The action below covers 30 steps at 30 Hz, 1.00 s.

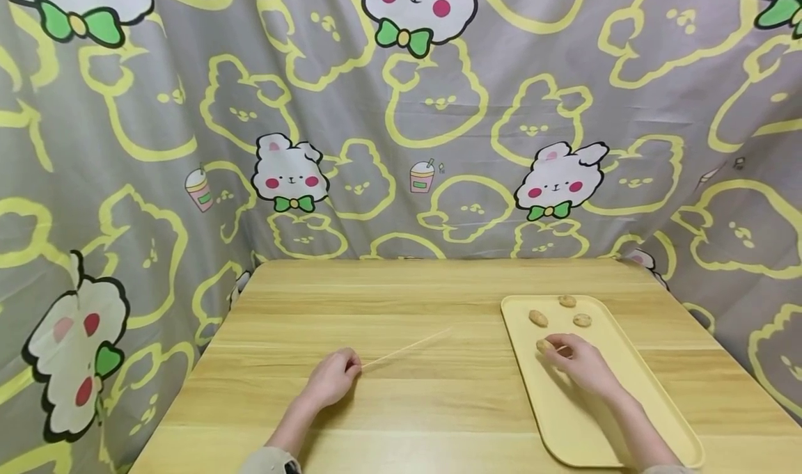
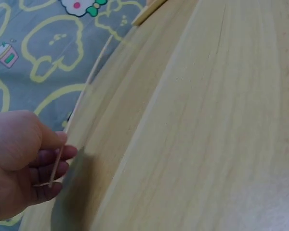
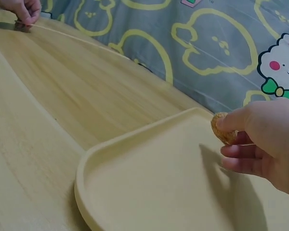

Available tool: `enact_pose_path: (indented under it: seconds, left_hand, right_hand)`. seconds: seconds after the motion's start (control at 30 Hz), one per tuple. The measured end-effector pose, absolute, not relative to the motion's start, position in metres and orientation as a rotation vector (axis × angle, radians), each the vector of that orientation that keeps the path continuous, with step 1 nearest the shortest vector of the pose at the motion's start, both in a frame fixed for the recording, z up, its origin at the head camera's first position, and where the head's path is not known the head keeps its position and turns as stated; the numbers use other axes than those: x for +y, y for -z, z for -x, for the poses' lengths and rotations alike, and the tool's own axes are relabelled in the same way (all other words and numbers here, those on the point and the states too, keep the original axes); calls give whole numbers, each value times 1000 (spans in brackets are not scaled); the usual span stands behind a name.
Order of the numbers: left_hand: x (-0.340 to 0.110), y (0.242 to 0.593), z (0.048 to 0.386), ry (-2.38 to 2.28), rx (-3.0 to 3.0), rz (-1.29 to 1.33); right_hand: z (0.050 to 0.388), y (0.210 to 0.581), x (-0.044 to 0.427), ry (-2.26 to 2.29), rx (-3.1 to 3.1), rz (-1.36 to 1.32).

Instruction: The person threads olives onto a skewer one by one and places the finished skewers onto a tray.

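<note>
My left hand (image 1: 335, 378) pinches one end of a thin wooden stick (image 1: 407, 349), whose far end points right and away over the table. In the left wrist view the stick (image 2: 89, 79) runs up from between the thumb and fingers of the left hand (image 2: 24, 161). Over the yellow tray, my right hand (image 1: 583, 365) pinches a small brown round piece (image 1: 544, 346) between thumb and fingers. The right wrist view shows this piece (image 3: 223, 129) held above the tray surface by the right hand (image 3: 267, 139), its shadow below.
The yellow tray (image 1: 601, 418) lies on the right of the wooden table (image 1: 438, 418). Three similar brown pieces, left (image 1: 538, 318), back (image 1: 567, 301) and right (image 1: 582, 319), lie at its far end. A patterned grey curtain (image 1: 351, 112) hangs behind and beside the table.
</note>
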<state>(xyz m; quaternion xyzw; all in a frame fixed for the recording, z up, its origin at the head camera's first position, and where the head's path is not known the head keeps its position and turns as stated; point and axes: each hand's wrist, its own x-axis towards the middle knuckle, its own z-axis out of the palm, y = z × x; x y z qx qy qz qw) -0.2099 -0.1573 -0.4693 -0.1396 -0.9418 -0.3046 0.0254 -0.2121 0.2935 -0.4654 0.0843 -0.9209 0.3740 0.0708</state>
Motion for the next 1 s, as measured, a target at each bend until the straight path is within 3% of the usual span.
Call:
enact_pose_path:
  seconds: [1.0]
  left_hand:
    - [-157, 453, 206, 1424, -2679, 562]
  right_hand:
    - [209, 438, 238, -1328, -2649, -563]
